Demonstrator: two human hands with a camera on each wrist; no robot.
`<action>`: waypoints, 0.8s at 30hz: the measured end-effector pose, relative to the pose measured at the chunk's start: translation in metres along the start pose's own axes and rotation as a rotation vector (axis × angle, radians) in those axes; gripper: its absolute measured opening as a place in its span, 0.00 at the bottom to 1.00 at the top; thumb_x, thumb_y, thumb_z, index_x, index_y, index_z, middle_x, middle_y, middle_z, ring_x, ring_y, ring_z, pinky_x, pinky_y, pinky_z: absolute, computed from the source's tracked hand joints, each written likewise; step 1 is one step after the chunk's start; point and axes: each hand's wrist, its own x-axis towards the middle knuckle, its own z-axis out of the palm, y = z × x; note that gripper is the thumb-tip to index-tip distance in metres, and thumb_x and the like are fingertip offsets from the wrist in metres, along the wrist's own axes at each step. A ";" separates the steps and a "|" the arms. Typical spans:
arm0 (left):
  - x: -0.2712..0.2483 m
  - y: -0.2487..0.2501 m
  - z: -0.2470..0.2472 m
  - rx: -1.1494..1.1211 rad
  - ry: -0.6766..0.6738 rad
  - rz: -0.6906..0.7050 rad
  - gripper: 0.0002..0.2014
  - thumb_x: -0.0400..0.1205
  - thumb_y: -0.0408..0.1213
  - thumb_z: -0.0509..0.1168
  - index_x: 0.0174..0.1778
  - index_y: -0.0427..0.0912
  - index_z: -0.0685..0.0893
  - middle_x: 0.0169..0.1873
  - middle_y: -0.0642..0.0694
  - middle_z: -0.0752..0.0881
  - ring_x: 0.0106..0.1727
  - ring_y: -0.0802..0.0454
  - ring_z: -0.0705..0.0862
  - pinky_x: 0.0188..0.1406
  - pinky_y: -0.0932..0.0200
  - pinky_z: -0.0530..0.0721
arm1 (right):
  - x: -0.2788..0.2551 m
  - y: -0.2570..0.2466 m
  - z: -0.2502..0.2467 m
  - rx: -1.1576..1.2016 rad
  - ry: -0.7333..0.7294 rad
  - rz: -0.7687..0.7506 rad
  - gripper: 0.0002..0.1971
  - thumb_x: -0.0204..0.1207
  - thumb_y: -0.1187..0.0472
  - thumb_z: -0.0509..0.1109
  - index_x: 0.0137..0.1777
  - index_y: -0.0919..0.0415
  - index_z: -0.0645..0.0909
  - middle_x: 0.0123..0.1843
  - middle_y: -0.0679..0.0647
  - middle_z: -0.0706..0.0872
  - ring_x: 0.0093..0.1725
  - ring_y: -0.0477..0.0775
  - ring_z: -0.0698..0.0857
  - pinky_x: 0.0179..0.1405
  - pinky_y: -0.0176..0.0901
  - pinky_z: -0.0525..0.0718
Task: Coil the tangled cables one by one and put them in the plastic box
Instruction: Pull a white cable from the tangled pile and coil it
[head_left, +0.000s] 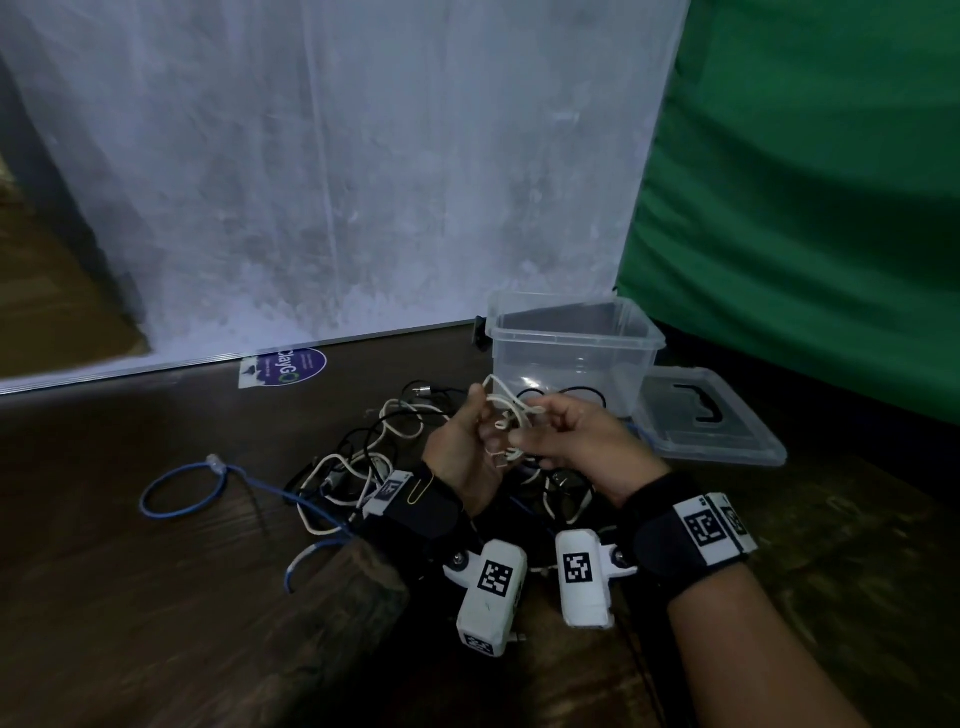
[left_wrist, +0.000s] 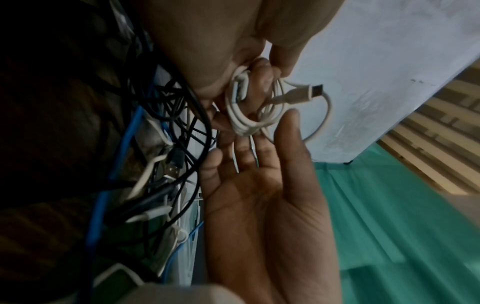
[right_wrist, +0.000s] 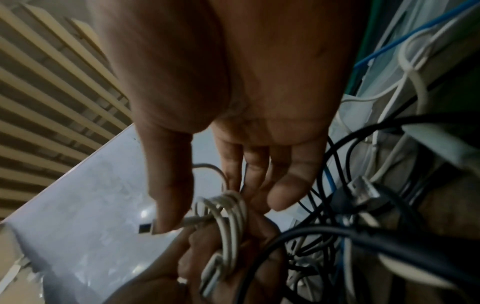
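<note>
Both hands meet above the cable pile, just in front of the box. The left hand and the right hand share 1 white cable, wound into a small coil of several loops.

In the left wrist view the left hand lies palm up with its fingers nearly straight; the fingertips touch the underside of the coil, so its grip is loose, more a support than a clasp. The right hand comes from above and pinches the loops between thumb and fingers. A plug at the cable's end sticks out free beside the coil.

In the right wrist view the right thumb presses on that plug end where it leaves the coil, while the other hand's fingers curl under the loops.

Below the hands the pile of black and white cables lies tangled on the dark wooden floor, and a blue cable loops out of it to the left (its clear plug lies at the top of the loop). The box stands open; a thin black cable is visible through its wall. Its lid lies flat just to the right, touching it.
</note>
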 end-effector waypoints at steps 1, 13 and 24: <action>-0.001 -0.002 0.001 0.013 0.002 0.006 0.30 0.86 0.53 0.56 0.61 0.22 0.79 0.55 0.23 0.84 0.51 0.35 0.85 0.45 0.45 0.87 | 0.001 0.001 0.001 -0.027 -0.009 -0.004 0.20 0.70 0.62 0.82 0.61 0.57 0.83 0.53 0.56 0.92 0.49 0.48 0.89 0.45 0.42 0.84; -0.010 -0.006 0.023 -0.041 -0.151 0.052 0.11 0.82 0.33 0.58 0.38 0.38 0.84 0.24 0.51 0.63 0.20 0.62 0.62 0.18 0.70 0.64 | 0.000 -0.003 0.005 0.119 0.227 -0.142 0.23 0.70 0.49 0.81 0.49 0.72 0.87 0.47 0.74 0.90 0.46 0.73 0.90 0.53 0.70 0.87; -0.012 -0.010 0.015 0.207 -0.223 -0.049 0.06 0.84 0.36 0.63 0.52 0.39 0.82 0.20 0.53 0.65 0.19 0.61 0.63 0.41 0.47 0.89 | -0.003 -0.014 -0.005 0.212 0.265 -0.154 0.09 0.81 0.58 0.71 0.45 0.59 0.92 0.33 0.57 0.78 0.35 0.55 0.80 0.39 0.47 0.80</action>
